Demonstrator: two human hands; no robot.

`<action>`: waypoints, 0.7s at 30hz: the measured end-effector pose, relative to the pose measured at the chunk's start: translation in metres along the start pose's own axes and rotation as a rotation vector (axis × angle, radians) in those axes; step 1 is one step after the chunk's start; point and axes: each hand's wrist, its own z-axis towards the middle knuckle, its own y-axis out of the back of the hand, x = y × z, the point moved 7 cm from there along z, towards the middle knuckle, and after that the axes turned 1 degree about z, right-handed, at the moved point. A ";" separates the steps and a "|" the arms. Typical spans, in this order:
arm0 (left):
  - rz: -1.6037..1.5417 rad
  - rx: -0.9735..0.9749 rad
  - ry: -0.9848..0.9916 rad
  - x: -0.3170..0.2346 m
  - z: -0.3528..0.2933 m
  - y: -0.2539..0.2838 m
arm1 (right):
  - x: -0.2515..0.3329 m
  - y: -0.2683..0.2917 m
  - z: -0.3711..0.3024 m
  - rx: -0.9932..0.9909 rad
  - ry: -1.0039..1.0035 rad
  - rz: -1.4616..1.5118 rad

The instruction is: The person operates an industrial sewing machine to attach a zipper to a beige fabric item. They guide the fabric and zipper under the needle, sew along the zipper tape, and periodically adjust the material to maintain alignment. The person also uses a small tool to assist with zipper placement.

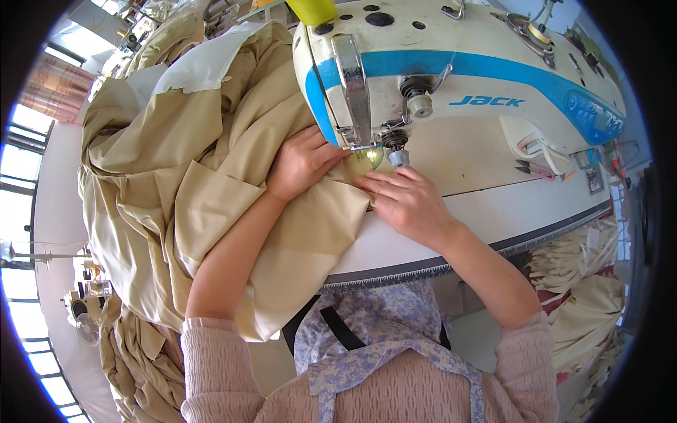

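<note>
The head view showed a big heap of tan cloth (218,190) to the left of the sewing machine (458,67). One part reached in toward the needle, and another part hung over the front edge of the white table (486,211). The left hand (303,161) lay palm down on the cloth, just beside the machine's head, with its fingers close together. The right hand (411,204) was on the other side, palm down, with its fingers a bit bent and its tips at the cloth's edge. The spot by the needle was small and partly hidden, so I could not tell if the hands were pinching the cloth or only pressing it.

The step in hand looked like guiding the cloth to be sewn. To do it well, the hands needed a soft touch, so the cloth could slide without being tugged. The left hand was best for smoothing out folds, and the right for lining up the edge. The heap could drag and make the line crooked, so it seemed wise to leave it loose. Both hands were near the needle, so the fingertips were safest off to the sides.
</note>
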 end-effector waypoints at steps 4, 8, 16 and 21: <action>-0.038 -0.057 -0.011 -0.004 0.002 0.006 | 0.003 -0.002 0.001 0.035 0.021 -0.010; 0.139 -0.034 0.024 -0.019 0.025 0.047 | 0.002 0.001 -0.002 0.027 -0.026 -0.004; 0.047 0.102 0.756 0.132 -0.056 0.041 | -0.002 -0.001 0.002 -0.034 -0.047 -0.022; -0.286 0.337 0.986 0.145 -0.120 0.079 | 0.108 -0.009 -0.027 0.235 0.095 0.260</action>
